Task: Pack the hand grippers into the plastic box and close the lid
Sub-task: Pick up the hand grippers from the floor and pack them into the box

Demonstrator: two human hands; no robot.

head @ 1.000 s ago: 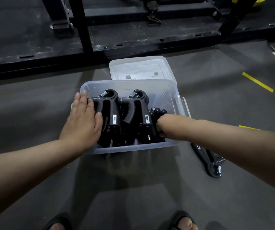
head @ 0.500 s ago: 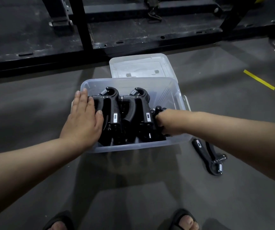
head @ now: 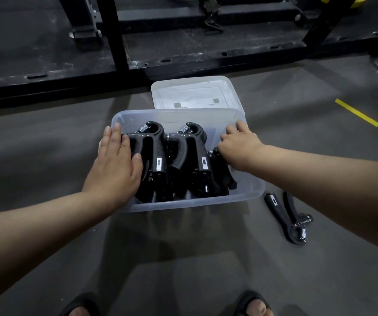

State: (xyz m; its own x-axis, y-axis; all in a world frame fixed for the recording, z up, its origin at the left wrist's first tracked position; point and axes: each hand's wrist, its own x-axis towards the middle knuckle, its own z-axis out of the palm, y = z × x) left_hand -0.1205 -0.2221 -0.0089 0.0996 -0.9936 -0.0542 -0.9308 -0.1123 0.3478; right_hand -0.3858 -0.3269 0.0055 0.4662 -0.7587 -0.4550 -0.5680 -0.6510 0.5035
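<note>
A clear plastic box point(head: 183, 205) stands on the floor, its lid point(head: 194, 94) lying flat just behind it. Two black hand grippers stand side by side inside, one on the left point(head: 153, 151) and one in the middle point(head: 194, 153). A third gripper point(head: 223, 176) lies against the right wall, partly hidden. A further hand gripper point(head: 288, 217) lies on the floor right of the box. My left hand point(head: 115, 165) rests flat, fingers straight, on the left gripper and the box's left rim. My right hand point(head: 238, 144) is over the box's right side, fingers loosely extended toward the far right rim and holding nothing.
A black metal frame point(head: 119, 42) with upright posts runs across the floor behind the lid. A yellow tape strip point(head: 356, 112) marks the grey floor at the right. My sandalled feet point(head: 251, 306) show at the bottom edge.
My right hand has let go of the third gripper and moved up toward the box's far right rim. My left hand has stayed in place.
</note>
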